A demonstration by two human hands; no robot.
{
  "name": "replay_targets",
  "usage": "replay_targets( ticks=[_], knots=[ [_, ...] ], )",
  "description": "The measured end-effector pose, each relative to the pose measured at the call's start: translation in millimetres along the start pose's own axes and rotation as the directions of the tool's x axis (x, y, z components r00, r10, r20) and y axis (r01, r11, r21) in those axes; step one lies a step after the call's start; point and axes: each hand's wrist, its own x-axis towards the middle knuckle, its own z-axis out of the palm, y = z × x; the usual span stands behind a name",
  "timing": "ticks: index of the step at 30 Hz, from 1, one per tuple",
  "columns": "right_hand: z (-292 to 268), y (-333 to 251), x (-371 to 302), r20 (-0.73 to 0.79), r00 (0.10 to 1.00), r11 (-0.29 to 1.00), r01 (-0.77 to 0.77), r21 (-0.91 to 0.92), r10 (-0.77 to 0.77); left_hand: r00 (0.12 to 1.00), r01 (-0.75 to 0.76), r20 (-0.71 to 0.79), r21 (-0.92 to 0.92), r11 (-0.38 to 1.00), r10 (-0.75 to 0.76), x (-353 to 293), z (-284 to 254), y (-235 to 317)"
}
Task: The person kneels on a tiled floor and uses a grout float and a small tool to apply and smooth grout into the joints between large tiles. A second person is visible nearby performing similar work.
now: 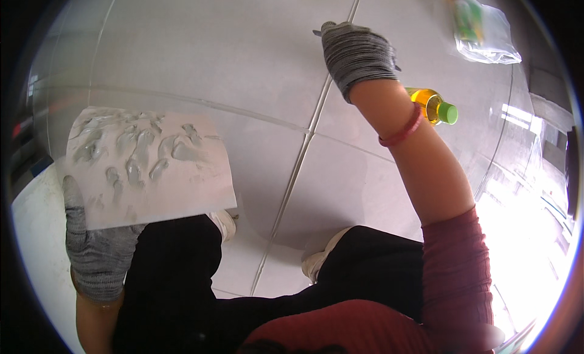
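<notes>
Board [146, 190], just one, sits in the left grip [100, 253]; right grip [359, 55] clasps one tool [317, 33].

At left, a pale flat board [201, 193] is carrying lumpy, wet-looking grey paste [140, 148] — a slim, mostly hidden tool [317, 33] is showing its ends farther right.

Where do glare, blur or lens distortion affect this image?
All in the head view: white glare washes out the area right of the maroon sleeve; the fisheye curves a floor joint; the plastic bag at upper right looks blurred; grey paste on the board catches glossy highlights.
</notes>
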Motion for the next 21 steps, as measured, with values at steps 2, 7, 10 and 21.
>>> replay_targets(
  ticks=[2,7,10,21],
  knots=[
    [-17.4,10.4,-12.5,-0.075,0.997,0.998,0.006,0.057,-0.002,0.957,0.183,-0.117,-0.463,0.867,-0.264,4.2,7.3,1.6],
    [-42.4,34.2,-31.4,-0.073,0.997,0.989,-0.004,0.149,0.015,0.643,0.219,0.759,-0.309,0.925,0.102,38.9,-7.9,-27.0],
    [-52.7,35.6,-45.7,-0.103,0.993,0.88,0.1,0.465,-0.058,0.799,0.356,0.602,-0.472,0.806,0.0,48.0,-15.4,-55.5],
    [-62.4,-80.4,-127.1,0.359,0.836,-0.537,-0.543,0.646,-0.414,0.883,0.286,0.469,-0.489,0.824,-0.029,43.5,28.4,-46.0]
  ],
)
